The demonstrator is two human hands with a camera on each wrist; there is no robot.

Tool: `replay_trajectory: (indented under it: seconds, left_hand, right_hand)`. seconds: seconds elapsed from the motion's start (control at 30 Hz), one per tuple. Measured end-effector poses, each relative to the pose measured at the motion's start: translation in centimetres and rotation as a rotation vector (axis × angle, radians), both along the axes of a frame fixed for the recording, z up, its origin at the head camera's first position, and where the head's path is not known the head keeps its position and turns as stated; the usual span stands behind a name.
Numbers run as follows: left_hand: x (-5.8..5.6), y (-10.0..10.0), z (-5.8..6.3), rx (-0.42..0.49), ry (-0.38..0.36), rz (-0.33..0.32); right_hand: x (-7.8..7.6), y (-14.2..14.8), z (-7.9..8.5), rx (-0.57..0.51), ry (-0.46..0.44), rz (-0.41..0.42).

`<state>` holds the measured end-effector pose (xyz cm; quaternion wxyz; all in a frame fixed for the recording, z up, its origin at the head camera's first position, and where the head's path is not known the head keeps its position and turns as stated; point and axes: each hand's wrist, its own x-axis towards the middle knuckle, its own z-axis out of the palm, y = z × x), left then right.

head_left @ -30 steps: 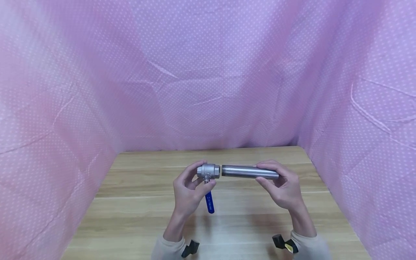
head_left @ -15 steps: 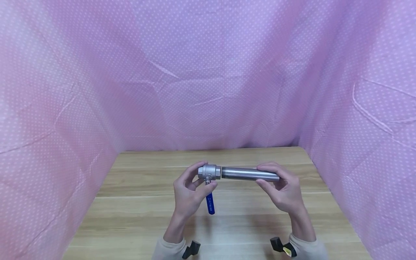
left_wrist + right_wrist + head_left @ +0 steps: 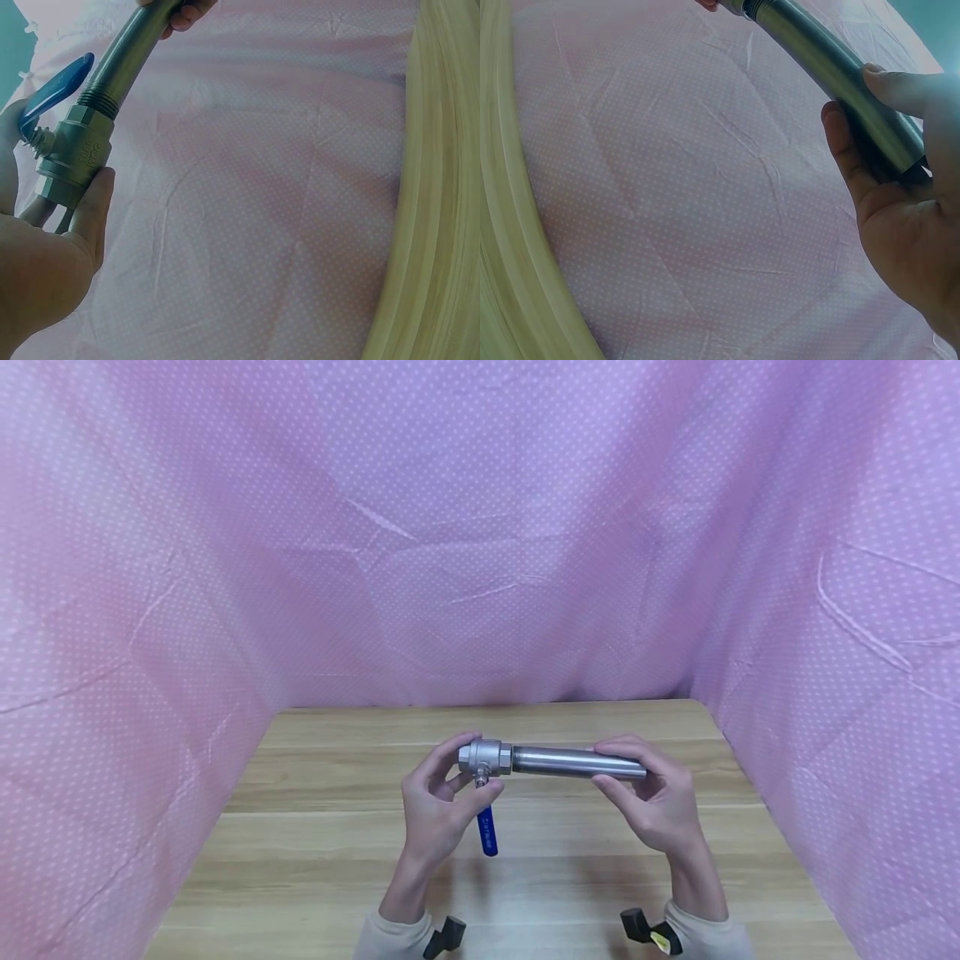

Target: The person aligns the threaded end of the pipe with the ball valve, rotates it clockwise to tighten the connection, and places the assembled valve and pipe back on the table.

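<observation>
My left hand [image 3: 437, 810] grips a silver ball valve [image 3: 486, 757] between thumb and fingers, its blue lever handle [image 3: 487, 832] pointing down toward me. In my right hand [image 3: 660, 797] is a smooth steel pipe [image 3: 570, 761], pinched near its far right end. The pipe's threaded left end meets the valve's right opening, the two in line. In the left wrist view several threads [image 3: 98, 103] still show outside the valve's hex end [image 3: 88, 118]. The right wrist view shows the thumb on top of the pipe [image 3: 840, 82] and fingers beneath it.
Below the hands lies a light wood-grain table [image 3: 337, 860]. Pink dotted cloth [image 3: 480, 568] hangs around its back and both sides. Black camera mounts [image 3: 444, 937] sit on both wrists, by the beige sleeves.
One second ago a gap separated pipe and valve. The valve has shifted slightly right and the pipe's threaded end has come up against its opening. Both grips are unchanged.
</observation>
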<state>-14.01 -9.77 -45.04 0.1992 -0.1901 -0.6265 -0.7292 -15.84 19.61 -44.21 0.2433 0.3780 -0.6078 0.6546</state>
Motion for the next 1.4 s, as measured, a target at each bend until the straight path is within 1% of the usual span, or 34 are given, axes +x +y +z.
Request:
replay_trajectory:
  seconds: [0.5,0.77,0.9,1.13,1.23,1.4]
  left_hand:
    - [0.17,0.07,0.04,-0.007,0.007,-0.005]
    - [0.11,0.0,-0.04,-0.02,0.01,0.007]
    - [0.1,-0.02,-0.13,-0.033,0.01,0.019]
    - [0.16,-0.06,-0.15,-0.045,0.011,0.037]
    - [0.2,-0.06,-0.11,-0.043,0.009,0.037]
    - [0.28,-0.02,-0.04,-0.038,0.014,0.036]
  right_hand:
    - [-0.05,-0.13,-0.39,-0.008,0.0,0.004]
    - [-0.09,-0.27,-0.43,-0.007,-0.003,0.004]
    - [-0.04,-0.23,-0.54,0.009,-0.02,-0.022]
    - [0.03,-0.14,-0.75,0.076,-0.061,-0.088]
    - [0.03,-0.24,-0.74,0.082,-0.08,-0.077]
    - [0.08,-0.41,-0.54,0.062,-0.11,0.004]
